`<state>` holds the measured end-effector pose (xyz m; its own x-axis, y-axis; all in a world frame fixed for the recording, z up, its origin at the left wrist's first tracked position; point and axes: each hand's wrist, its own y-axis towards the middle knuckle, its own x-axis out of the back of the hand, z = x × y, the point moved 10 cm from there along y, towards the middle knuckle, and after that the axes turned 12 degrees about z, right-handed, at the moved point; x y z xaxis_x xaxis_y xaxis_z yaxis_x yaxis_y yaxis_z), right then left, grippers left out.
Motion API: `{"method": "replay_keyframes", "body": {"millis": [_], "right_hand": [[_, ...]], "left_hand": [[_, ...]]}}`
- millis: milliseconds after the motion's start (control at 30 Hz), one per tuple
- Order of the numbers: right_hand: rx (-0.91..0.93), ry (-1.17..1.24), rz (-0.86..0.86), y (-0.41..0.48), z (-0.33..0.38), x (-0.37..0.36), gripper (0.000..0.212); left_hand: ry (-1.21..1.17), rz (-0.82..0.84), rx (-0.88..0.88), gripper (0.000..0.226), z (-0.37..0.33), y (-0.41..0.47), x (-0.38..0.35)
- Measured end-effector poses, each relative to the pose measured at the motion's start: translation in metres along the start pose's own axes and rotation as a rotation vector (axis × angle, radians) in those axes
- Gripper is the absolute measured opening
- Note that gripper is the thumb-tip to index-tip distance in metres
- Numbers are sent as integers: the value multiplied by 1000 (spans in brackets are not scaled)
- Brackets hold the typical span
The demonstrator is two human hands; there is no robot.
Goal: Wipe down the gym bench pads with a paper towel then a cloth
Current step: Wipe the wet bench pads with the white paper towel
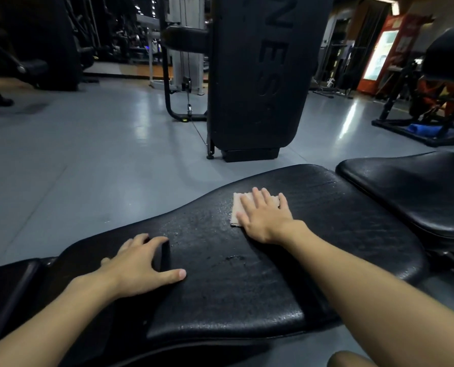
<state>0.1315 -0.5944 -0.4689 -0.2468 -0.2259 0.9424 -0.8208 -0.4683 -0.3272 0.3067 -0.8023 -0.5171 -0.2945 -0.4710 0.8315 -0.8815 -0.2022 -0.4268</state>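
On bench pad, right hand pressing towel

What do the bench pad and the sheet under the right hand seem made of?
The bench pad looks like black vinyl or synthetic leather: pebbled grain, wet sheen. The sheet is probably folded paper towel: beige, matte, thin edges, under the right hand.

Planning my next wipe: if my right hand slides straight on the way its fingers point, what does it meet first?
The right hand, flat on the paper towel, would first reach the far edge of the bench pad; beyond, floor, then an upright machine, depth unclear.
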Motion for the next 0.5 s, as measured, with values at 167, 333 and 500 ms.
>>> {"method": "replay_keyframes", "body": {"millis": [167, 333, 500], "right_hand": [[29, -28, 60, 6, 61, -14, 65], [183, -95, 70, 5, 166, -36, 67], [269, -101, 75, 1, 237, -50, 66]], "left_hand": [[-150, 31, -83, 130, 17, -3, -5], [-226, -48, -89, 113, 58, -31, -3], [-163, -96, 102, 113, 134, -73, -9]]}}
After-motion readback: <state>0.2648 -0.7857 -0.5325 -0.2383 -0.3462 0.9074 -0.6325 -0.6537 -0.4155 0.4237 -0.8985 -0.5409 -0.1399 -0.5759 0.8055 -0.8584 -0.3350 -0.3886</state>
